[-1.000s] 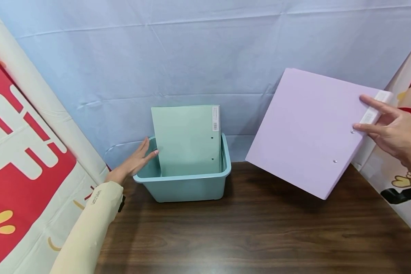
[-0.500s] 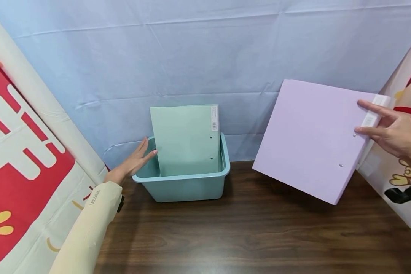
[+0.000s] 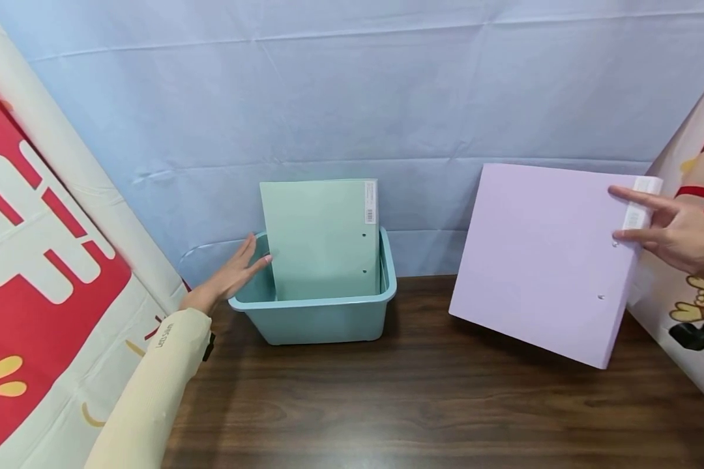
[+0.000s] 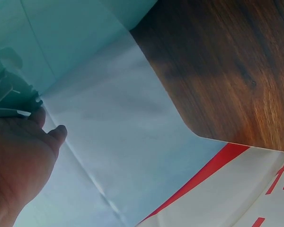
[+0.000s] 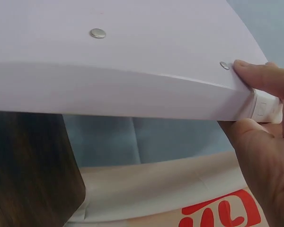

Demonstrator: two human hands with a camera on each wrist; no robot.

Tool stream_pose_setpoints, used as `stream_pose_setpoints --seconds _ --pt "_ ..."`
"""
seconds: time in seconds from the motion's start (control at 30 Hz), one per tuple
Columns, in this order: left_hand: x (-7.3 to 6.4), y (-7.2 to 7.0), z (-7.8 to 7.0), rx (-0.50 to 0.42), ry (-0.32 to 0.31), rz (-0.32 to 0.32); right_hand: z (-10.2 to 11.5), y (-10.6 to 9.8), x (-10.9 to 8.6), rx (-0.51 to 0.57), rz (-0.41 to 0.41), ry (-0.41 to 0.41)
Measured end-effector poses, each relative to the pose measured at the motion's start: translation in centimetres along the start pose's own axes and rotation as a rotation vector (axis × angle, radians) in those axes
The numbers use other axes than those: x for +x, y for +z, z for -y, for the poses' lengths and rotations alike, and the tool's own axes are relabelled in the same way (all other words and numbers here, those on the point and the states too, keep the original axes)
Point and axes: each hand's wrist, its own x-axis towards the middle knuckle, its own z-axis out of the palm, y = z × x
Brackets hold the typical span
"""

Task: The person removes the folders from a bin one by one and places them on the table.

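A purple ring binder (image 3: 545,260) is tilted at the right, its spine with a white label toward the right. My right hand (image 3: 674,228) grips it near the upper end of the spine, thumb and a finger over the front cover. Two metal rivets show along the cover in the right wrist view. At the left, a blue-green plastic bin (image 3: 322,324) holds a green binder (image 3: 325,241) standing upright. My left hand (image 3: 225,277) rests at the bin's left rim with straight fingers and a spread thumb. The thumb tip is close to the green binder's left edge.
The bin stands on a dark wood table (image 3: 399,404) near its back edge. Behind hangs a pale blue cloth (image 3: 352,98). Red and white printed cloths (image 3: 41,260) flank the table on both sides.
My right hand has lowered the purple binder and turned it more upright, its lower edge now nearer the table front. The left hand, bin and green binder have stayed in place.
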Motion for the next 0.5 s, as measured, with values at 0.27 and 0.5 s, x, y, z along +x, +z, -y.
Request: stream_pose_setpoints --seconds 0.27,0.5 --pt "0.0 0.0 0.0 -0.001 -0.006 -0.003 -1.5 0.2 0.3 -0.057 0.068 0.048" --pt "-0.2 0.1 -0.1 -0.004 -0.002 0.002 -2.4 0.0 0.0 -0.168 0.056 0.102"
